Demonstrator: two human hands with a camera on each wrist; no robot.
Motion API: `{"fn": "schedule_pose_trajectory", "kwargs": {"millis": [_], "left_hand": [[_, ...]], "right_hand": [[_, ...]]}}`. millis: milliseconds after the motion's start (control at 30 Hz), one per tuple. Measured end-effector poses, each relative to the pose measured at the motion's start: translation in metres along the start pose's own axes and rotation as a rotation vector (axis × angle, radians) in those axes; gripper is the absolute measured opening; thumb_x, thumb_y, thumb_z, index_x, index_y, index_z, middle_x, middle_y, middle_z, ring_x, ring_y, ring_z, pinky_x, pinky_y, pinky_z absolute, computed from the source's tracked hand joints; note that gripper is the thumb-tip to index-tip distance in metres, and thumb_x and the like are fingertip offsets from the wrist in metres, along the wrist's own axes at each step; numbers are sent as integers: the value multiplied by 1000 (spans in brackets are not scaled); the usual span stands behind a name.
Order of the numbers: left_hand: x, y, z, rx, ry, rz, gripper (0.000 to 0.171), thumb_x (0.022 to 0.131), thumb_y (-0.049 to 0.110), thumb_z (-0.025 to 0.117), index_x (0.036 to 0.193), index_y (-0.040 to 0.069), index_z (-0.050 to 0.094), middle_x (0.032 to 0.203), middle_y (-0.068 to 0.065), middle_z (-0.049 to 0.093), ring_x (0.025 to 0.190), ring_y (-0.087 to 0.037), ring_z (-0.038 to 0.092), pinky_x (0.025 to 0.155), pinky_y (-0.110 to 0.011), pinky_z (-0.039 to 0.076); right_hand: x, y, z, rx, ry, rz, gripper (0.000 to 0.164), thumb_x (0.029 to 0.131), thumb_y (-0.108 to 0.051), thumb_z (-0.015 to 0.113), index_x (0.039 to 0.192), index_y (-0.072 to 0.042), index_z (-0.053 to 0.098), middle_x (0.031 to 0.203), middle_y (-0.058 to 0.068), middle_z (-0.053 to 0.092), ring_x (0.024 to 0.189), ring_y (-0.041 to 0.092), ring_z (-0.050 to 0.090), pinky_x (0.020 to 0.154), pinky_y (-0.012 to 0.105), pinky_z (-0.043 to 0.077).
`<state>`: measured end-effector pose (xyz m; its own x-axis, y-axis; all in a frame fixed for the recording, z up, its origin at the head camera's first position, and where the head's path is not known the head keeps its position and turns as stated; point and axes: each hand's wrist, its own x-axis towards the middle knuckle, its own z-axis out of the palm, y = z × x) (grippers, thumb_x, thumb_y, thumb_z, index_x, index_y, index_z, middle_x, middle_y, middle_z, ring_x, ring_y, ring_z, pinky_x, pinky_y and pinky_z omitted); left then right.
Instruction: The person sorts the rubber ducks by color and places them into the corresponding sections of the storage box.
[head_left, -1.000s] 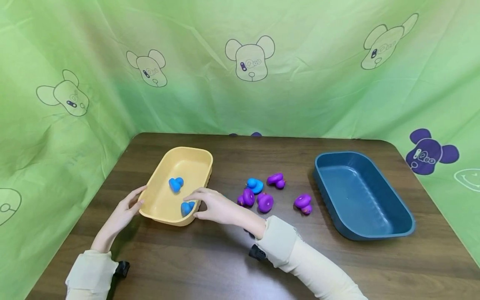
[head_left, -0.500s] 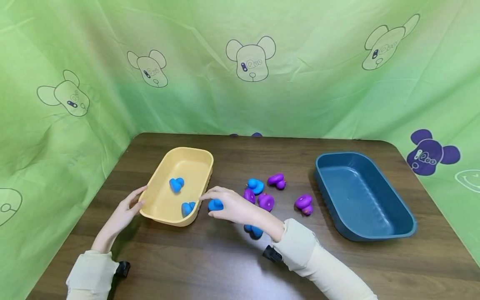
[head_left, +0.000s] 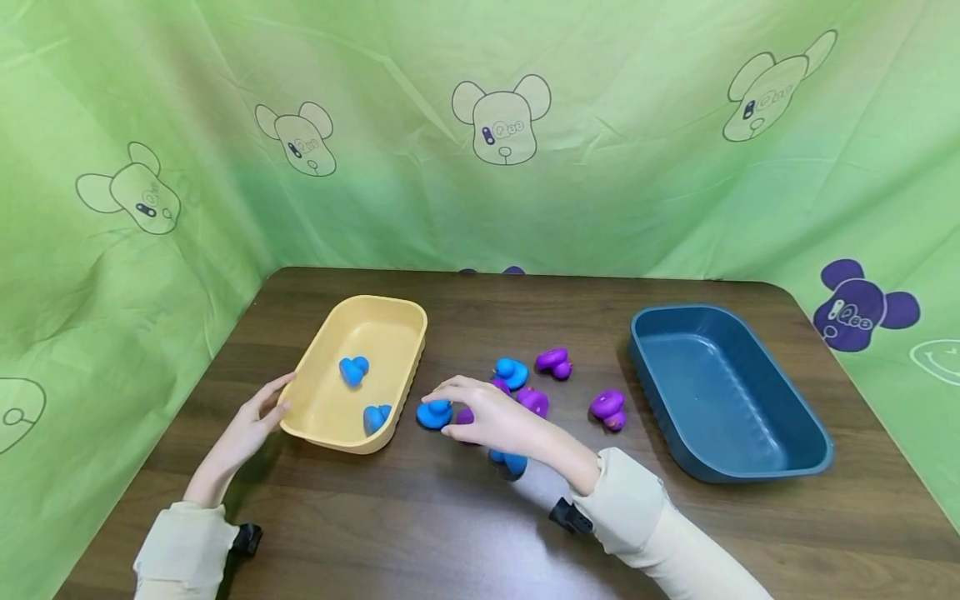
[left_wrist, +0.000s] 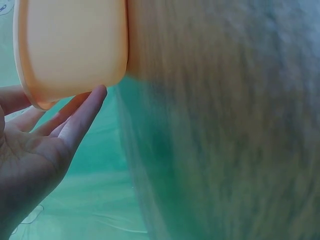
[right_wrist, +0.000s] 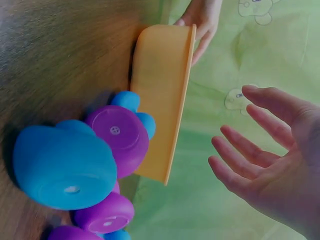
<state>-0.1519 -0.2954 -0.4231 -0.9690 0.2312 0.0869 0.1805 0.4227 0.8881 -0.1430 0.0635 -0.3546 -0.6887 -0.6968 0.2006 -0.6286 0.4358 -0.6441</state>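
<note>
At the left of the table, the yellow tub holds two blue rubber ducks, one further back and one by its near right corner. My left hand grips the tub's left rim; the left wrist view has the fingers against the outer wall of the tub. My right hand hovers over the loose ducks, fingers spread and nothing in them. Just beyond its fingertips a blue duck sits upright. Beneath the hand a purple duck is partly hidden.
A blue tub stands on the right. Between the tubs lie more ducks: a blue one, a purple one, another purple one and a blue one under the right wrist. A printed green cloth hangs behind.
My right hand has drawn back rightward from the yellow tub's near right edge to over the loose ducks, uncovering the blue duck beside the tub. The left hand and tub stay put.
</note>
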Motion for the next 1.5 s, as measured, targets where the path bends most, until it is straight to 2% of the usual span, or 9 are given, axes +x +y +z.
{"fn": "schedule_pose_trajectory", "kwargs": {"millis": [333,733,900,1133,1367,1500], "left_hand": [[-1,0,0,-14,-2,-9,41,93,4,40,131,-8,28,106,-38,47,81,-4,55,65,-21,47],[-2,2,0,-29,-2,-13,43,93,5,41,132,-8,28,105,-36,48,82,-4,55,65,-21,47],[-2,2,0,-34,-2,-12,42,93,4,41,131,-8,28,105,-36,48,81,-4,55,65,-21,47],[-1,1,0,-39,0,-14,42,93,4,41,131,-8,28,105,-37,48,81,-5,56,65,-21,48],[-1,2,0,-43,-6,-8,43,93,5,41,131,-9,27,107,-37,47,82,-5,56,65,-21,48],[-1,3,0,-54,-13,-7,43,93,5,41,132,-9,27,108,-37,46,83,-5,55,66,-20,47]], "right_hand": [[-13,3,-7,-9,21,12,35,79,-9,65,114,-5,58,112,7,55,107,19,50,90,32,40],[-29,11,-10,-61,24,-21,36,76,-9,67,111,-3,59,108,7,57,103,20,51,87,31,42],[-36,15,-10,-57,-3,-3,37,76,-9,67,111,-1,59,108,8,57,103,21,51,85,32,43],[-41,20,-13,-41,-87,71,38,78,-12,66,114,-3,57,113,8,55,107,22,49,88,35,41],[-48,26,-13,-51,-124,66,40,77,-13,67,115,-2,57,114,9,55,107,23,49,89,35,40],[-52,29,-12,-47,-151,93,41,77,-13,66,115,-3,56,115,9,54,107,22,48,88,34,41]]}}
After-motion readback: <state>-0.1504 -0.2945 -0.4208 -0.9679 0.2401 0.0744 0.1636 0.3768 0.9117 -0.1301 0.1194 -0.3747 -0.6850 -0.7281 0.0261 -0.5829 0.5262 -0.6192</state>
